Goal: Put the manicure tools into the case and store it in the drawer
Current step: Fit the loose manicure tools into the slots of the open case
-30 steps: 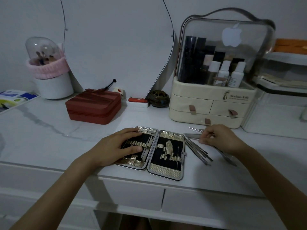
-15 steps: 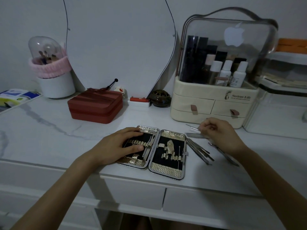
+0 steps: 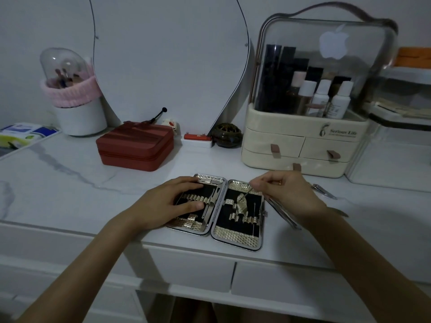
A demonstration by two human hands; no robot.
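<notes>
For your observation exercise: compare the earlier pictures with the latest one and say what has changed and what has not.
The right hand has left the loose tools on the table, pinching a thin tool, and moved left over the case's right half. The left hand stays pressed on the left half; the case stays open.

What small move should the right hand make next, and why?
Probably lower the thin tool into an empty loop of the case's right half. The right hand pinches it just above that half, while the left hand steadies the other side.
</notes>
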